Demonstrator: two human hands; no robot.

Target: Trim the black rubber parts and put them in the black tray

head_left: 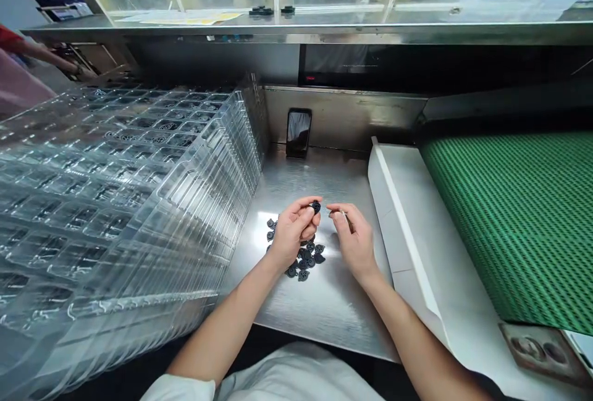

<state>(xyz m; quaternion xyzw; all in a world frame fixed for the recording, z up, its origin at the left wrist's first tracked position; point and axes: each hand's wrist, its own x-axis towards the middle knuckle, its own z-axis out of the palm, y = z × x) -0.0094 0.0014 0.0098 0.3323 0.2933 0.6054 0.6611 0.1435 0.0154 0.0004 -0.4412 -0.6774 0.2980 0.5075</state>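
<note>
My left hand [293, 229] pinches a small black rubber part [315, 206] between thumb and fingertips, held above the steel worktop [324, 308]. My right hand [354, 237] is closed in a pinch around a thin pale tool [341, 214] whose tip points at that part. Under both hands lies a small heap of several similar black parts [303, 259] on the steel.
A tall stack of clear plastic blister trays [115, 203] fills the left. A phone [298, 133] leans on the back wall. A white guide rail [407, 228] and green conveyor belt [519, 215] lie right. Another person's arm [41, 54] shows far left.
</note>
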